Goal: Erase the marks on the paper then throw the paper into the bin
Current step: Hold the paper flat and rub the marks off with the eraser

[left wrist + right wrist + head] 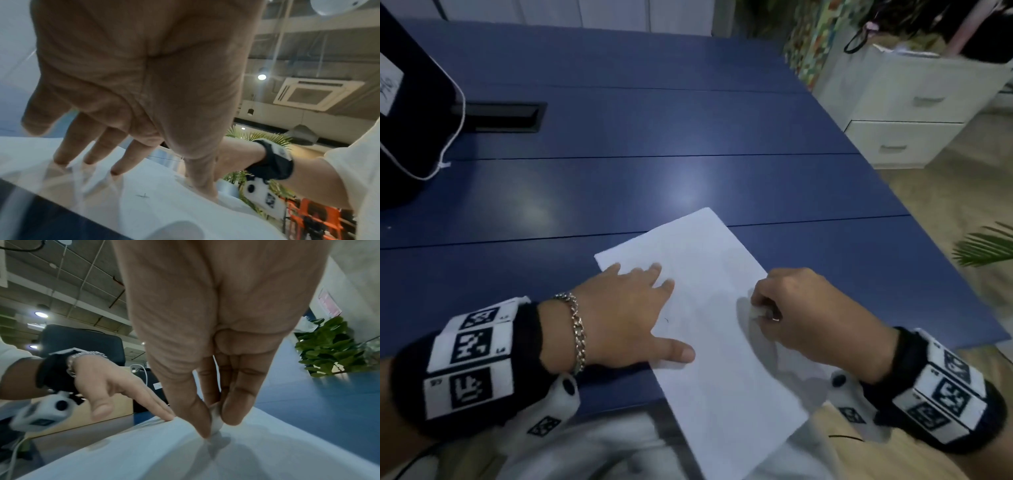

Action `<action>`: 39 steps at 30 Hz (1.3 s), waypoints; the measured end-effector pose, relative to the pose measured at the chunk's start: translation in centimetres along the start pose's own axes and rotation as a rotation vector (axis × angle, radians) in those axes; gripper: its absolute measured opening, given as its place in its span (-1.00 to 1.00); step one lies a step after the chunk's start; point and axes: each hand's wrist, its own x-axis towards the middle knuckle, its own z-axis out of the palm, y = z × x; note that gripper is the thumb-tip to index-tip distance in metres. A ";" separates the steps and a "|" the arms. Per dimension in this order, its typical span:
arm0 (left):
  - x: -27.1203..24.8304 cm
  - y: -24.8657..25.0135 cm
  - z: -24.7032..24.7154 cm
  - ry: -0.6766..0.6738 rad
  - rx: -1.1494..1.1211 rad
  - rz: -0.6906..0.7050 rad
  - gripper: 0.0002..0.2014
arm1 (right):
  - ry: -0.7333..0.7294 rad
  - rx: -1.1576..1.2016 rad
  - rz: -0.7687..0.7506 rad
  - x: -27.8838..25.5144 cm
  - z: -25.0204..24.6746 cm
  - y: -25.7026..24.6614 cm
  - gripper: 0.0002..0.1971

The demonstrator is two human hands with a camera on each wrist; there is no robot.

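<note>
in the head view the paper (709, 308) lies slanted on the blue worktop (654, 137), its near end overhanging the edge; it looks almost clean, one small mark (666, 320) left by the left hand (626, 315), so erasing seems nearly done and binning remains; no bin shows. the left wrist view shows that hand's grip apart, fingertips (61, 160) pressing the sheet. the right wrist view shows the right hand (213, 337) with its grip clamped on a white eraser (216, 423) touching the paper.

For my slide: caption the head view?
Left hand flat on white paper sheet; right hand pinches small white eraser.
</note>
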 end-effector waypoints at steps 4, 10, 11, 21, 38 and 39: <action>2.3 -1.9 -0.7 0.016 -0.006 -0.039 0.23 | -0.020 0.062 -0.142 -0.7 0.8 -3.0 -0.88; 4.3 -3.1 -1.1 0.071 0.009 -0.014 0.22 | -0.064 0.127 -0.356 0.4 1.1 -5.4 -0.86; 4.4 -3.4 -0.9 0.098 -0.006 -0.014 0.23 | -0.036 0.140 -0.341 0.9 0.2 -4.4 -0.90; 8.5 -1.0 -1.6 0.154 -0.174 0.036 0.40 | 0.032 0.085 -0.181 10.7 -4.4 2.0 -0.77; 9.1 -0.4 -1.5 0.074 -0.086 -0.016 0.62 | 0.005 0.016 -0.311 9.6 -3.0 1.5 -0.85; 9.0 -0.4 -1.5 0.074 -0.086 -0.017 0.62 | -0.052 0.005 -0.360 8.9 -2.8 1.0 -0.88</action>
